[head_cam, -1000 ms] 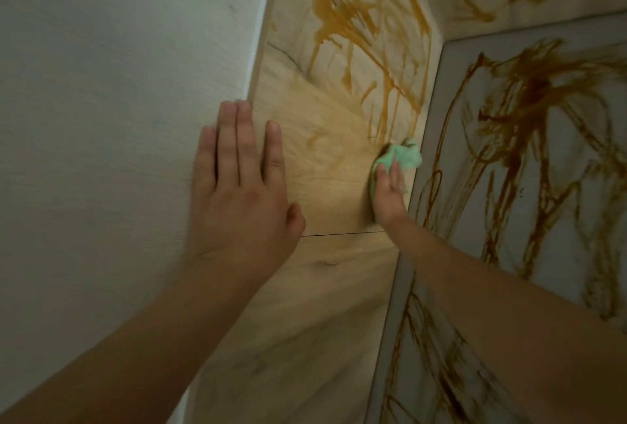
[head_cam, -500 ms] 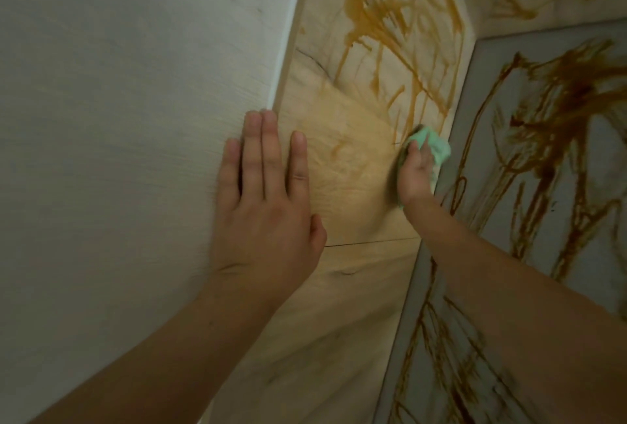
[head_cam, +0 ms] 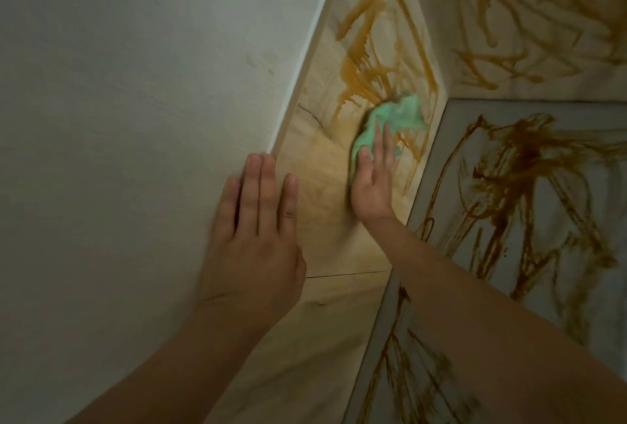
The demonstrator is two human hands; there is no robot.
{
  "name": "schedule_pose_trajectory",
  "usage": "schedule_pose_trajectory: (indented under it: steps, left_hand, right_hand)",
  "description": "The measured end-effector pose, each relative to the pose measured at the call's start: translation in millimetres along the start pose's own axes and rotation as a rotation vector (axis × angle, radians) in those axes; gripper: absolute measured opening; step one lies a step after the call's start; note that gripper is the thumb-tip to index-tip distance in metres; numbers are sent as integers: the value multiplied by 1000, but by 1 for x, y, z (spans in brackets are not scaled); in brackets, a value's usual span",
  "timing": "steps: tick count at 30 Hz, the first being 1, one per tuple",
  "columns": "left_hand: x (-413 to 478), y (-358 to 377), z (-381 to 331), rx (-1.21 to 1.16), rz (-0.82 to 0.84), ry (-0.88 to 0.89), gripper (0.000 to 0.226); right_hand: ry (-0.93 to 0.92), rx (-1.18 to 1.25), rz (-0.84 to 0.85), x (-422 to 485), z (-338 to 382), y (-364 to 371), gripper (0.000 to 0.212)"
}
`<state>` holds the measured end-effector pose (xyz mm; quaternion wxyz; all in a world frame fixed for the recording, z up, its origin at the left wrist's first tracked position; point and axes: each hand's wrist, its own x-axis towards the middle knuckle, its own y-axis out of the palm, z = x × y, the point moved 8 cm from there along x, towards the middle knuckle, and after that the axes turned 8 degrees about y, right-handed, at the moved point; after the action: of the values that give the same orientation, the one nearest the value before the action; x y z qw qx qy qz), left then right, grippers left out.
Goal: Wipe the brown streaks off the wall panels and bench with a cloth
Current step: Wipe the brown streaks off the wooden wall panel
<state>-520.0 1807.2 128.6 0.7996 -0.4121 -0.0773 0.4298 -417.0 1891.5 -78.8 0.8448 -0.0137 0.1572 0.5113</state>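
Observation:
My right hand (head_cam: 371,182) presses a crumpled green cloth (head_cam: 390,118) flat against the light wood wall panel (head_cam: 325,169), fingers straight. The cloth sits at the lower end of thick brown streaks (head_cam: 366,60) that run up the panel. Below the cloth the wood looks smeared pale yellow. My left hand (head_cam: 254,220) lies flat and open on the white wall beside the panel's edge. At right, the grey bench (head_cam: 441,159) surface carries heavy dark brown streaks (head_cam: 515,186).
A second wood panel (head_cam: 543,16) at the upper right, meeting the first in a corner, also bears brown streaks. The white wall (head_cam: 135,118) fills the left half of the view. A thin seam (head_cam: 346,275) crosses the wood panel below my hands.
My right hand has slid the cloth up and left across the panel, from near the bench edge into the streaks, and its fingers now lie flatter. My left hand stays on the wall.

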Motion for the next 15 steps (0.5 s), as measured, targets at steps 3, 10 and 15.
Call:
schedule_pose_trajectory:
  steps: [3, 10, 15]
  left_hand:
    - [-2, 2, 0, -7, -52, -8, 92]
    - [-1, 6, 2, 59, -11, -33, 88]
    - [-1, 3, 1, 86, -17, -40, 84]
  right_hand:
    - [294, 66, -56, 35, -67, -16, 55]
    - [809, 89, -106, 65, -204, -27, 64]
    - [873, 160, -111, 61, -176, -31, 60]
